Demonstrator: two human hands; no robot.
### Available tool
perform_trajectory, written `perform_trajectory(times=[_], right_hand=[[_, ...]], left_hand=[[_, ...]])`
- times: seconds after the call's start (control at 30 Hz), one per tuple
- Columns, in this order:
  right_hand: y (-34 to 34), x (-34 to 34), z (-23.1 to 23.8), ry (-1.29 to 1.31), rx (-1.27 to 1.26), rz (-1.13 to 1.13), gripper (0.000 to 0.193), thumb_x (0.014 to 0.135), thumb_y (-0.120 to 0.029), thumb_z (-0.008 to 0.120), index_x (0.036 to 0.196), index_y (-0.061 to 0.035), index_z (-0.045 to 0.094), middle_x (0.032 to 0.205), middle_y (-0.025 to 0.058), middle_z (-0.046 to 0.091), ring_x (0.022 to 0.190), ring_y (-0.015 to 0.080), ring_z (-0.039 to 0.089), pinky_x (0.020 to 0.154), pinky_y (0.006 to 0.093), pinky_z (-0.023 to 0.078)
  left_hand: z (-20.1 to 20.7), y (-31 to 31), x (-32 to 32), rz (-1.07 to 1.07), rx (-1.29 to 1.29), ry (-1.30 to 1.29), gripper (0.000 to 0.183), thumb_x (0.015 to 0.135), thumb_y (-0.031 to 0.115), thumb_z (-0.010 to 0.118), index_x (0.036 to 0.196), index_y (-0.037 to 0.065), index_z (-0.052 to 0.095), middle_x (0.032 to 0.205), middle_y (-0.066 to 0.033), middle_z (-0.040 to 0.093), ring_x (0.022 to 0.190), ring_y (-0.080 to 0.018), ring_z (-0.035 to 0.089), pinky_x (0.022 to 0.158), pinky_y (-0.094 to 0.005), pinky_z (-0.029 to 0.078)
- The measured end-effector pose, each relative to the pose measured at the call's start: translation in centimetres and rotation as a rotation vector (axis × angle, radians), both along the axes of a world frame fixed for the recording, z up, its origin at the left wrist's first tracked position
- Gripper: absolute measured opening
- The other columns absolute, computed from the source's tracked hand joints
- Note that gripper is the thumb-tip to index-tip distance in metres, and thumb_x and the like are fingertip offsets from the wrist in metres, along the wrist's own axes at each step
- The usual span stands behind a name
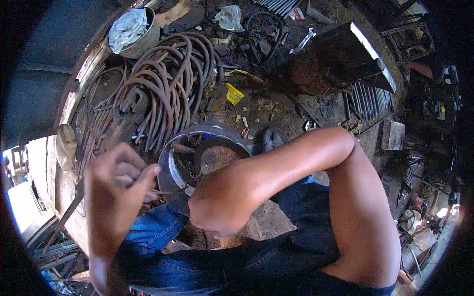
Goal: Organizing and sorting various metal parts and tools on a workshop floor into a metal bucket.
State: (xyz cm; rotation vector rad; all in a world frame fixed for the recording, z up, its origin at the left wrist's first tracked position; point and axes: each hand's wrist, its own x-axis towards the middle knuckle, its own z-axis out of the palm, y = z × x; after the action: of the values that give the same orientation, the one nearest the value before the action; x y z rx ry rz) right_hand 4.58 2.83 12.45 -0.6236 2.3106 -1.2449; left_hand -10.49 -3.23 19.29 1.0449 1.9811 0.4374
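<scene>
My left hand [113, 190] is raised at the left, slightly blurred, fingers half curled and thumb apart from them. Nothing shows between them. My right hand [219, 207] is closed, knuckles up, at the near edge of a wide metal ring [170, 172]; its fingertips and whatever they grip are hidden underneath. Inside the ring sits a round dark disc [217, 157] with a rusty brown middle, partly covered by my right forearm. The ring stands in front of my knees, between my two hands.
Beyond the ring lies a heap of bent rusty rods [165, 81]. A bucket [143, 47] with a pale plastic bag is behind it. A dark metal box [331, 64], a wrench [302, 41], a yellow packet [234, 93] and straight rods [368, 101] lie on the ground.
</scene>
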Motion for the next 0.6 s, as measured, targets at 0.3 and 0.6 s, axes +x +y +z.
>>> perform_trajectory(times=[0.3,0.6], right_hand=[[0.4,0.1,-1.6,0.034,-0.096,-0.034,0.032,0.075,-0.026,0.059,0.077,0.0060,0.063,0.079,0.0268,0.064,0.077,0.0424,0.063,0.068,0.0501,0.052],[13.6,-1.8,-6.3,-0.484,-0.602,-0.374,0.041,0.090,-0.036,0.062,0.102,0.0040,0.063,0.089,0.0126,0.068,0.083,0.0188,0.066,0.075,0.0301,0.052]], left_hand=[[-3.6,-1.3,0.9,-0.611,-0.143,0.418,0.052,0.072,0.020,0.074,0.115,-0.002,0.054,0.091,-0.0251,0.063,0.088,-0.0437,0.061,0.077,-0.0494,0.049],[-4.4,-0.9,-1.6,-0.646,-0.123,0.524,0.056,0.078,0.028,0.070,0.121,-0.001,0.051,0.100,-0.0234,0.061,0.091,-0.0399,0.061,0.077,-0.0468,0.050]])
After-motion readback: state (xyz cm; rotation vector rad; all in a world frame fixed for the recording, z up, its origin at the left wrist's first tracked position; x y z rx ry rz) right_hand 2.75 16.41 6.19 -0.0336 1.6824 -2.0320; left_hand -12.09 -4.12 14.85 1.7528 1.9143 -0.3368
